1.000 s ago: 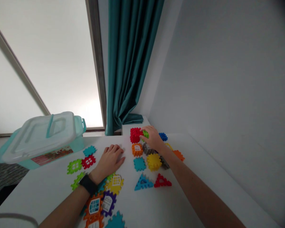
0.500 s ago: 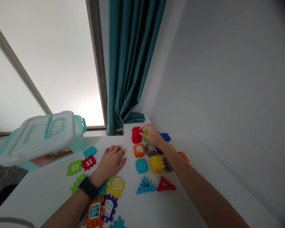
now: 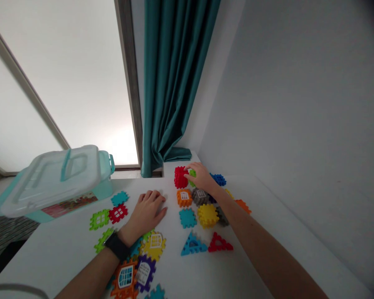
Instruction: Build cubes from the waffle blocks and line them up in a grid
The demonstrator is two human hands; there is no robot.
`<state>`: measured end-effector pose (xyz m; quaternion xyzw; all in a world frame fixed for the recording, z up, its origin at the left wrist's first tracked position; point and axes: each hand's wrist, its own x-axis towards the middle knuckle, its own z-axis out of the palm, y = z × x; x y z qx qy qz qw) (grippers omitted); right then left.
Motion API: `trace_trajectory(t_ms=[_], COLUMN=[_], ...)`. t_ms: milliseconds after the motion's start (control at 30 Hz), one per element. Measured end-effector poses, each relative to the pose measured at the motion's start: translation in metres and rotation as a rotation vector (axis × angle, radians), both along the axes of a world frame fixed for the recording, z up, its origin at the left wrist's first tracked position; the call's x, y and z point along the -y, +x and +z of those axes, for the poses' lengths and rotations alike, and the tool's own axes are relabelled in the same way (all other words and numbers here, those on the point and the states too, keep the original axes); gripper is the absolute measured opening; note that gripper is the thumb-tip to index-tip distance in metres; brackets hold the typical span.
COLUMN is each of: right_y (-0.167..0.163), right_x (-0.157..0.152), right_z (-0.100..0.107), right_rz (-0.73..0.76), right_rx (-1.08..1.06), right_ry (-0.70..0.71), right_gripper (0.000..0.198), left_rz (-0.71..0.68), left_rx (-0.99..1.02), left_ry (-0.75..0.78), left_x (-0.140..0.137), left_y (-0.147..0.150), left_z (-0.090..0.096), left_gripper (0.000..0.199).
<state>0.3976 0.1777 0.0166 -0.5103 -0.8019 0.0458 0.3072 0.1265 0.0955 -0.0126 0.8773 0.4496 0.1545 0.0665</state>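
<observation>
My right hand [image 3: 201, 177] is at the far end of the white table, with thumb and forefinger around a green building tile [image 3: 192, 177] that is partly hidden under it. Beside those fingers, to the left, is a red tile stack [image 3: 180, 177]. Closer to me sit an orange tile [image 3: 184, 198] with a window, a dark grey one [image 3: 200, 197], a blue tile [image 3: 187, 218] and a yellow stack [image 3: 207, 215]. My left hand [image 3: 147, 209], wearing a black watch, lies flat on the table with fingers spread and holds nothing.
A lidded turquoise box [image 3: 81, 182] stands at the left. Loose tiles lie around my left forearm, among them a red window tile [image 3: 118, 213] and a purple one [image 3: 145, 272]. Blue [image 3: 193, 243] and red triangles [image 3: 220, 242] lie nearer me. A wall [image 3: 299, 124] borders the right.
The whole view has shifted slightly to the right. Both hands keep nearly the same place on the table, and the tiles look unmoved.
</observation>
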Motion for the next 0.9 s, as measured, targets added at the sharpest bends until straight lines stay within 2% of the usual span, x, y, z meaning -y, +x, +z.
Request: trace_trajectory(t_ms=[533, 700, 900], right_y=[-0.002, -0.005, -0.020], right_x=[0.009, 0.028, 0.065], right_z=[0.003, 0.007, 0.011], right_rz=[-0.030, -0.024, 0.033], right_rx=[-0.002, -0.005, 0.010], right_ry=[0.003, 0.012, 0.039], right_gripper=[0.016, 0.016, 0.016], left_rz=[-0.008, -0.007, -0.029], left_rx=[0.011, -0.001, -0.027], left_ry=[0.003, -0.002, -0.009], left_x=[0.000, 0.000, 0.000], left_y=[0.000, 0.000, -0.001], left_z=[-0.001, 0.001, 0.006], left_gripper=[0.021, 0.020, 0.021])
